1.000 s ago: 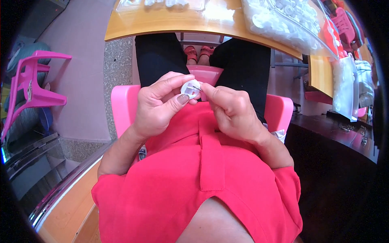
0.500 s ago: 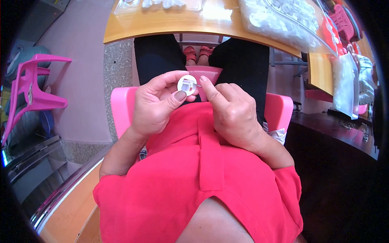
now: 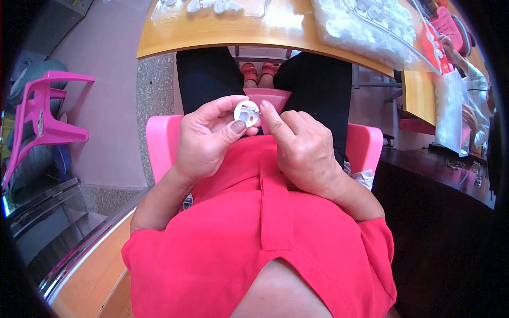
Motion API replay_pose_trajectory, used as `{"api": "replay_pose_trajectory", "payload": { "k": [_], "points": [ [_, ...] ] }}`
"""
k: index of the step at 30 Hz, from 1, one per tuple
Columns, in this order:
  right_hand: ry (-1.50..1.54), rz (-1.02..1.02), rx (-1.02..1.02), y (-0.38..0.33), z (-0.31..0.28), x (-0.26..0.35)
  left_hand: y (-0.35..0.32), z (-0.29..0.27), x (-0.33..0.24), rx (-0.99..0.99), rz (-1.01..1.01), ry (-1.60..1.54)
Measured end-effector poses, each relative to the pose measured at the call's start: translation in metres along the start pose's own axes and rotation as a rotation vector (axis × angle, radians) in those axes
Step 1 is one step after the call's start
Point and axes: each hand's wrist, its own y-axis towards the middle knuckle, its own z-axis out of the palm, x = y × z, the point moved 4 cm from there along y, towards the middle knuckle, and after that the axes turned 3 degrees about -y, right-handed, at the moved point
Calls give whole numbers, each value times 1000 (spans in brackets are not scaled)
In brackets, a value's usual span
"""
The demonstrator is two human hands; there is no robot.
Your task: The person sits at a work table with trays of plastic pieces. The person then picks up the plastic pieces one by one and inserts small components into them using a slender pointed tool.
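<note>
My left hand [image 3: 209, 135] grips a small round white plastic part [image 3: 245, 117] by its edge, thumb in front and fingers behind. The part has a squarish recess and small slots in its face. My right hand [image 3: 305, 140] is closed, its index finger stretched toward the part's right side. A thin metal piece [image 3: 256, 112], like a pin or a slim tool tip, runs from that fingertip to the part. Its other end is hidden by the right hand. Both hands are above my lap.
Ahead is a wooden table [image 3: 222, 40] with a clear tray of white plastic pieces [image 3: 366, 26] and another clear tray at left. A pink chair [image 3: 47, 116] stands at the left. At the far right, another person's arm [image 3: 469, 69] is near a translucent bin [image 3: 450, 114].
The round part has shifted slightly to the right and turned a little in my left hand. My right hand has hardly moved. Another person's hands have come into view at the far right.
</note>
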Motion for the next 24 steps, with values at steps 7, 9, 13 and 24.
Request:
{"api": "replay_pose_trajectory", "payload": {
  "k": [7,9,13,24],
  "points": [
    [-142,-71,59,1,-1,4,1,2,4,45,93,195],
    [-162,-72,55,0,-2,4,1,3,5,38,71,165],
    [-117,-54,30,0,-5,-2,4,3,8,38,-6,5],
    [-49,7,-20,0,-14,-8,7,8,4,-15,92,54]
  ]
}}
